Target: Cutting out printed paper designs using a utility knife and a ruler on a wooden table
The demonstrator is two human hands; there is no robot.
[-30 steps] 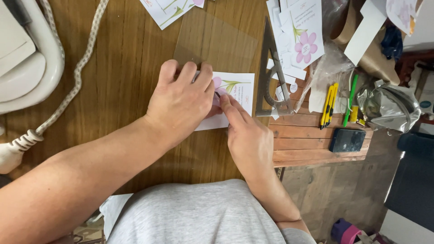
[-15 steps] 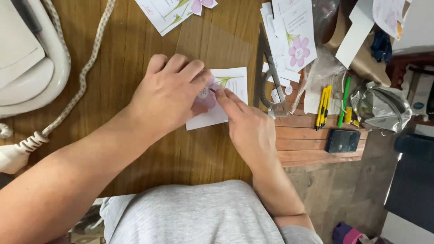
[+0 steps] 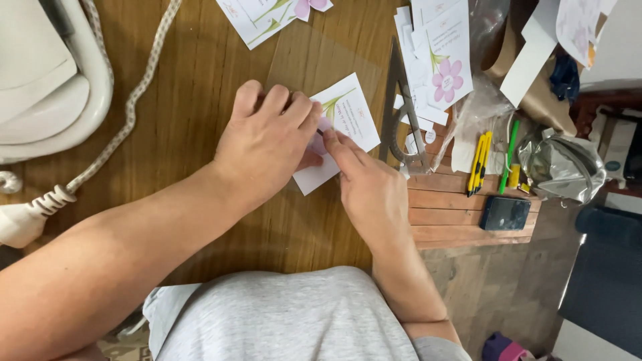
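A white card (image 3: pixel 352 113) printed with a pink flower and green stem lies tilted on a clear plastic sheet (image 3: pixel 314 57) on the wooden table. My left hand (image 3: pixel 267 144) rests on the card's left part, its fingers curled and pressing it down. My right hand (image 3: pixel 371 194) comes from below, and its thumb and forefinger pinch a small thin dark tool against the card at the flower. Only the tool's tip shows between the two hands. The hands hide most of the flower.
More flower cards (image 3: pixel 445 60) are stacked at the upper right and top (image 3: pixel 267 17). A grey set square (image 3: pixel 404 127), yellow cutters (image 3: pixel 479 164), a green pen (image 3: pixel 508 150), a dark phone (image 3: pixel 506 212) and crumpled foil (image 3: pixel 562 167) lie right. A white appliance (image 3: pixel 47 87) with a cord (image 3: pixel 127 113) sits left.
Both hands have stayed on the card. The card has turned a little, so more of its right corner shows, and the view has shifted slightly.
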